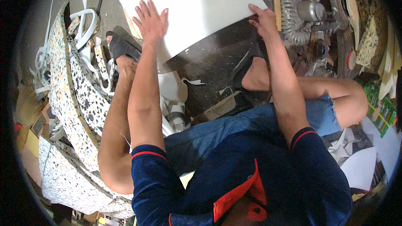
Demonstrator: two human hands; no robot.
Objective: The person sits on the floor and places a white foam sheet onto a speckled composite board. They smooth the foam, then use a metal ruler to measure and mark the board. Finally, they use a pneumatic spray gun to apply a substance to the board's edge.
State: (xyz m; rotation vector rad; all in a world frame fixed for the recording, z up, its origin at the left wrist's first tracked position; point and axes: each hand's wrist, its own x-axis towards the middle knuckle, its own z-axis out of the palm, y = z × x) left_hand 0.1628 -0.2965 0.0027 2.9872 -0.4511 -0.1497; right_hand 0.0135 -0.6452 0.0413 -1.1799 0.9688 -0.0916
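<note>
A large white sheet [188, 12], perhaps foam, lies in front of me and runs out of view at the top. My left hand [151, 27] rests flat on its left part, fingers spread. At the sheet's right corner, my right hand [265, 20] grips the edge, its thumb and fingers around the corner. Some of those fingers are partly hidden. Between the sheet and my legs, the dark floor [205, 65] shows small white scraps.
Speckled foam slabs [77, 83] and white offcut strips [86, 25] are piled at the left. On the right lie a coiled clear hose [289, 12] and a metal machine part [310, 11]. White scraps [345, 144] sit beside my right thigh. My sandalled feet flank the sheet's near edge.
</note>
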